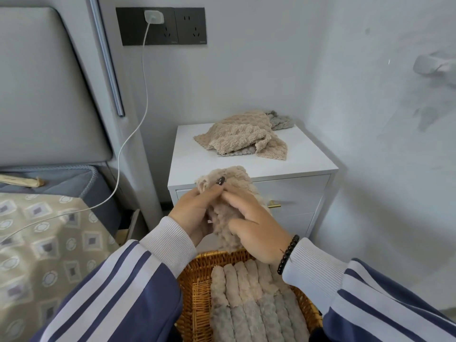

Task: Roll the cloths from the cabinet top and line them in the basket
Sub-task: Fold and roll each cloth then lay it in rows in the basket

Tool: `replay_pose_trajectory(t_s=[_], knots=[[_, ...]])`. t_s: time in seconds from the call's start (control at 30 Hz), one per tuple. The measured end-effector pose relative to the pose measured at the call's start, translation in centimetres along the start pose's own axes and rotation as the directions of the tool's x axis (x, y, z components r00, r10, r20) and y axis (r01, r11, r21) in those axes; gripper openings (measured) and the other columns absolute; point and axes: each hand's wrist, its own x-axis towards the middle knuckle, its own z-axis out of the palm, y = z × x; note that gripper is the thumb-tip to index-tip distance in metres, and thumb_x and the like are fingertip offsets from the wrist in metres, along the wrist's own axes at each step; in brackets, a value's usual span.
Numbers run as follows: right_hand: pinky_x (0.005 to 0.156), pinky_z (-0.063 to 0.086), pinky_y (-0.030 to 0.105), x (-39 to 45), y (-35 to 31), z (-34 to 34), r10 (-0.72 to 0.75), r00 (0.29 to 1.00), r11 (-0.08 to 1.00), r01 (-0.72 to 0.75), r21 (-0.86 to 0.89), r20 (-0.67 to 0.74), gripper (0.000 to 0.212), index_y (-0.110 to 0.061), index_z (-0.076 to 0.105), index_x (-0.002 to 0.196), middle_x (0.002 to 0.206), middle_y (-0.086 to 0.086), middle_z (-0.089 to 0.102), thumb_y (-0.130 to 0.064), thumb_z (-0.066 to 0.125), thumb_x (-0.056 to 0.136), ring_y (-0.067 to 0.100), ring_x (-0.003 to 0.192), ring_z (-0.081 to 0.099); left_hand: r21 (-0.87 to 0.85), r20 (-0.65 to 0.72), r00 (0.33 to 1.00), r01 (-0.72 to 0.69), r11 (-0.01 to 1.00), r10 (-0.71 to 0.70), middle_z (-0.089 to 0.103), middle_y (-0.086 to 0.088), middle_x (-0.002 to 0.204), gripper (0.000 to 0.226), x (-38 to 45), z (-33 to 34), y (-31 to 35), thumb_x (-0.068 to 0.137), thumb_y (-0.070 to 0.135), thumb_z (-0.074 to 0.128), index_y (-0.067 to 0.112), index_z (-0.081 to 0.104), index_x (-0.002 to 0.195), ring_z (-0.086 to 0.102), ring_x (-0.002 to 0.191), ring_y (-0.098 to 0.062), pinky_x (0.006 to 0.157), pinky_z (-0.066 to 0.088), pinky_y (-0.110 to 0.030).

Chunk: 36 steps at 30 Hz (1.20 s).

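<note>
A: From the head view, what can't we make out?
B: The basket [195, 292] is cut off at the bottom edge, our sleeves covering its sides. Print on the sockets [161, 25] is too small to read.
A: And our hands?
B: Left hand [195, 213] and right hand [256, 230] both grasp a beige cloth [222, 218] above the basket. More cloths [244, 137] lie on the cabinet [308, 161]; rolls [246, 297] line the basket.

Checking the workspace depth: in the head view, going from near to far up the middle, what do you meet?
Wicker basket of rolled cloths → beige cloth gripped by both hands → loose cloths on cabinet → wall sockets.
</note>
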Motion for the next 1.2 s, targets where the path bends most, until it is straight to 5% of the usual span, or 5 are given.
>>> replay_pose_trajectory(t_s=[0.13,0.27,0.57,0.97,1.2], knots=[[0.065,0.047,0.011,-0.2,-0.1,-0.8,0.005,0.985,0.994,0.014,0.110,-0.173,0.053,-0.040,0.060,0.115,0.124,-0.022,0.055,0.003,0.045,0.088,-0.010,0.069,0.056,-0.049,-0.135,0.991,-0.018,0.999,0.011,0.074,-0.016,0.096,0.027,0.2,-0.8,0.2,0.096,0.024,0.057,0.003,0.065,0.111,0.072,0.089,-0.031,0.083,0.056,-0.044],[0.096,0.047,0.026,0.4,0.9,-1.9,0.066,0.892,0.998,-0.054,0.039,-0.446,0.039,-0.034,0.056,0.118,0.123,-0.019,0.053,-0.013,0.059,0.085,0.004,0.108,0.054,-0.164,-0.134,0.991,-0.015,0.986,-0.007,0.075,-0.012,0.095,0.024,-0.3,-0.8,0.6,0.096,0.028,0.055,0.008,0.066,0.105,0.072,0.090,-0.029,0.087,0.054,-0.045],[0.052,0.045,0.012,0.3,2.1,-3.7,0.279,0.950,0.911,-0.214,0.352,-0.143,0.030,-0.018,0.064,0.107,0.081,-0.010,0.070,-0.024,0.075,0.081,-0.005,0.058,0.062,-0.250,-0.089,0.996,-0.017,0.968,-0.005,0.075,-0.011,0.097,0.023,-1.3,-0.2,1.4,0.093,0.031,0.058,0.011,0.069,0.101,0.071,0.093,-0.030,0.084,0.054,-0.044],[0.090,0.054,0.032,-1.8,2.9,-6.2,0.196,0.980,0.981,-0.196,-0.008,0.016,0.042,-0.025,0.066,0.103,0.102,-0.009,0.071,-0.021,0.086,0.066,0.007,0.095,0.067,0.630,0.292,0.950,-0.105,0.769,-0.110,0.076,0.007,0.085,0.051,-1.5,-0.7,0.0,0.052,0.047,0.088,0.023,0.070,0.093,0.072,0.081,-0.010,0.070,0.056,-0.021],[0.092,0.053,0.042,-2.5,3.3,-9.4,0.256,0.963,0.943,-0.228,0.243,-0.087,0.052,-0.023,0.073,0.095,0.102,0.009,0.072,-0.033,0.088,0.047,0.026,0.096,0.068,0.420,0.274,0.961,-0.088,0.903,-0.034,0.075,0.002,0.077,0.011,-1.8,0.5,0.0,0.081,0.018,0.067,0.011,0.069,0.089,0.072,0.068,-0.009,0.056,0.053,-0.017]])
